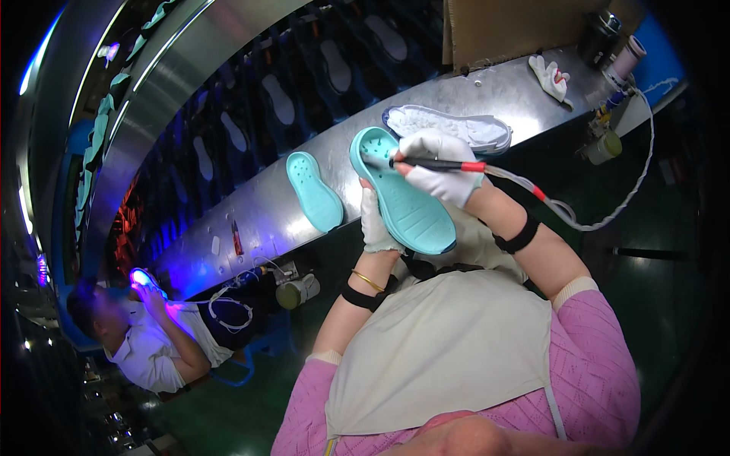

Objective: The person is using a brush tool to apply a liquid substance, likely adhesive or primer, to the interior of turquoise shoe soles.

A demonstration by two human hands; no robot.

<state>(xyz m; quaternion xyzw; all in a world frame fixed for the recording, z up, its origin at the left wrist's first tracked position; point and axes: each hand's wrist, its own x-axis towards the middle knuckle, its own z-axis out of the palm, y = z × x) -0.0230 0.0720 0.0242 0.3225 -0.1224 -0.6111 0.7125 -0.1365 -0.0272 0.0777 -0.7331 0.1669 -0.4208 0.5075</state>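
Note:
A turquoise shoe sole [417, 209] is held tilted in front of me, its hollow side facing up. My left hand [376, 224], in a white glove with bare fingertips, is closed on its left edge from below. In my gloved right hand [441, 163] is a brush with a slim black handle [430, 163] and a red end. Its pale tip is at the holed heel part of the sole, and a whitish hose [563, 211] runs from its back end. A second turquoise sole [315, 191] lies on the metal ledge to the left. Behind my right hand rests a white-and-grey sole [456, 129].
The metal ledge [266, 216] curves along a dark rack holding several pale soles [334, 64]. A stained white glove [551, 78], a black canister [601, 36] and a cardboard sheet [517, 34] are at the back right. Another person [156, 342] works at the lower left under bluish light.

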